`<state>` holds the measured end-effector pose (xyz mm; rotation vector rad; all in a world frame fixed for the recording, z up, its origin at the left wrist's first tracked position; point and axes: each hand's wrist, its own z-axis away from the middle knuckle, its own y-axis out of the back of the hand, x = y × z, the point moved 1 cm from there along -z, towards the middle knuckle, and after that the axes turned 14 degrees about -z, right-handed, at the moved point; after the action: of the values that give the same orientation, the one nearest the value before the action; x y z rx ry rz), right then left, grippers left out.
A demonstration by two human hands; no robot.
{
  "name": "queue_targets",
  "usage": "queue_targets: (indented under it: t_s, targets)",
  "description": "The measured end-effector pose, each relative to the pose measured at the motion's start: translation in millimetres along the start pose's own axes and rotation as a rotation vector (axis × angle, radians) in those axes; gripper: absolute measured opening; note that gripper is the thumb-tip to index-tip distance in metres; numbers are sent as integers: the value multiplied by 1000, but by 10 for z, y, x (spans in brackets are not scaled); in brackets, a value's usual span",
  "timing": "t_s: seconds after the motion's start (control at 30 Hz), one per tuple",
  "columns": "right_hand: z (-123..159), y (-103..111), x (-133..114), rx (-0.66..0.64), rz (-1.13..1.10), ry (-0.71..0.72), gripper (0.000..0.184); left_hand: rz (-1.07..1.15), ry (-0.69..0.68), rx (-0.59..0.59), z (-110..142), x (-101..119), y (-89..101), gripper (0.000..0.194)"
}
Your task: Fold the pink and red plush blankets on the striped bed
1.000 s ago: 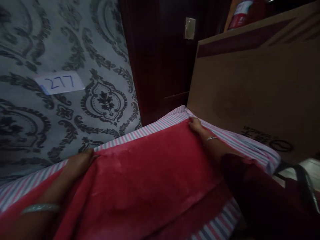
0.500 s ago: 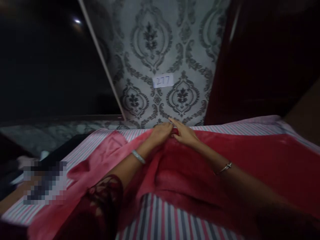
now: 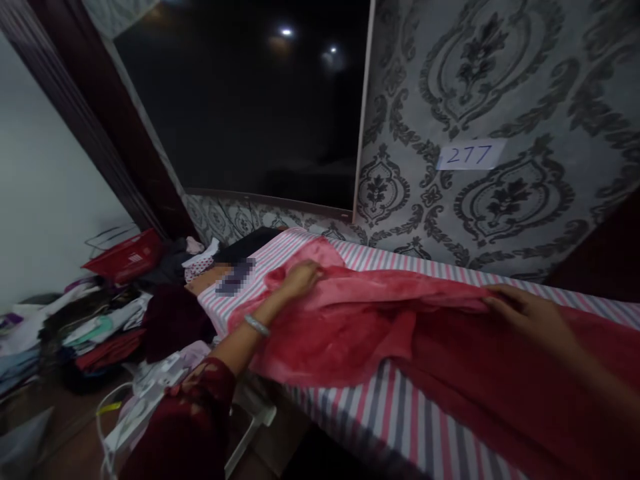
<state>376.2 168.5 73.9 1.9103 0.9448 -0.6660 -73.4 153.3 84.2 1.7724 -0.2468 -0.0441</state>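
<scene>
A red velvety garment [image 3: 330,340], its paler pink underside folded up along the far part, lies over a board with a striped cover [image 3: 370,413]. My left hand [image 3: 303,277] has its fingers curled on the pink fabric toward the board's left end. Farther right, my right hand [image 3: 533,313] pinches the upper edge of the fold between thumb and fingers. Between the two hands the fold runs fairly straight. The garment's darker red part spreads toward the lower right, partly behind my right forearm.
A dark flat screen [image 3: 260,107] hangs on the patterned wall, beside a paper label [image 3: 470,155] reading 277. Piled clothes [image 3: 110,327], a red bag [image 3: 125,257] and a white power strip [image 3: 145,400] with cables are at the left. A pixelated patch [image 3: 235,277] covers something on the board.
My view has turned left. My hands, together at the garment's far edge before, are now wide apart, left hand leftward and right hand rightward, with a pink fold stretched between them.
</scene>
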Motion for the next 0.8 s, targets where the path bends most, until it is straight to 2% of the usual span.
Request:
queue_targets:
  t_s: [0.07,0.13,0.23,0.3,0.37,0.47,0.53,0.7,0.8]
  targets:
    - [169,87,-43,29,-70,-10,6,-14,200,11,200,-416,28,29]
    - [326,185,-62,74,-74,-26,7,-2,364,20,362,-739,21,30]
    - [512,310,-78,122,-72,-37,8,104,472,11,512,-1026,-33,37]
    - [582,356,-94,144,-75,-42,7,231,442,-7,549,-1102,-70,44]
    - [602,373,-117,154,-72,-41,7,371,357,-18,548,-1115,-89,50]
    - [555,378,-160,144,-31,-56,23,551,233,-20,503,-1090,-68,48]
    - [498,386,-199,129,-4,-63,34,639,200,10,466,-1083,-6,45]
    - [334,451,-337,185,-9,-33,38,760,175,121,426,-1124,364,52]
    - [234,521,-405,273,-1,-46,36,711,128,151,421,-1137,645,49]
